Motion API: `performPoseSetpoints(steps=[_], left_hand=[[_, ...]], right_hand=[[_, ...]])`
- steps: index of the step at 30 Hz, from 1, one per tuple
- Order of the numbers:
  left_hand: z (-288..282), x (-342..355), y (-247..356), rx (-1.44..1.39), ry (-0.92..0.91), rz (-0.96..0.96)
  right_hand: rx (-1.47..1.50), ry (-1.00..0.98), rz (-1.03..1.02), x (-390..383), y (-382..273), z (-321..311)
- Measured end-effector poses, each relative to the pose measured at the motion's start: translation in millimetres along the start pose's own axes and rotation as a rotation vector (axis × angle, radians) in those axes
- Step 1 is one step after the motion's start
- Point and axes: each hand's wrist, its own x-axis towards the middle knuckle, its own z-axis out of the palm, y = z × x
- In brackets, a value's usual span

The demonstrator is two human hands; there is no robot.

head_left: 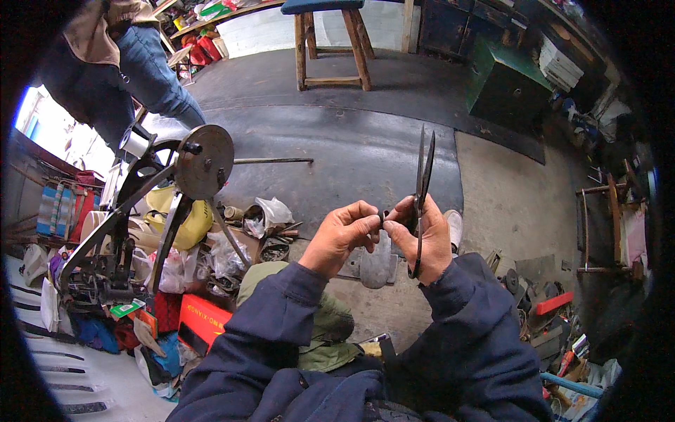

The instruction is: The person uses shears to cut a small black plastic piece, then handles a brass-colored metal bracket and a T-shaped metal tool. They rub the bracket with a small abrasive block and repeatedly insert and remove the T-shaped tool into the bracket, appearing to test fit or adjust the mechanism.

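Stretching across the far middle, a dark sheet (373, 151) covers the floor (499, 179), pale concrete showing at the right. A person in blue trousers (160, 81) stands far left, beyond a black iron machine (173, 232) with a round metal disc (204, 163). A green box (503, 84) sits far right; a wooden stool (300, 53) stands farther off, near the middle. Dark scissors (420, 211) lie clasped in the right hand (432, 239), blades slightly parted and pointing far. The left hand (341, 235) has its thumb and forefinger pinching a small dark piece (384, 216), which sits between both hands, the right thumb and forefinger at its other side.
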Motion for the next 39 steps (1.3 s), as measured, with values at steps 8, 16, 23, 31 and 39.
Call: performPoseSetpoints(steps=[8,16,23,31,39], left_hand=[[-0.3,-2.0,1.5,0.009,-0.038,0.017],[-5.2,-0.7,2.9,-0.171,0.033,0.072],[-11.7,-1.7,2.0,-0.193,0.087,0.079],[-2.7,-2.3,-2.3,-0.171,0.115,-0.006],[8.3,-7.6,3.7,0.06,0.151,0.037]], right_hand=[[0.088,-0.026,0.073,0.3,1.4,-2.1],[0.237,0.267,0.103,8.2,3.1,-14.0],[0.227,0.271,0.208,10.9,-1.3,-19.7],[-0.045,0.001,-0.013,3.2,1.9,1.6],[0.436,0.03,0.406,6.5,4.3,-6.6]])
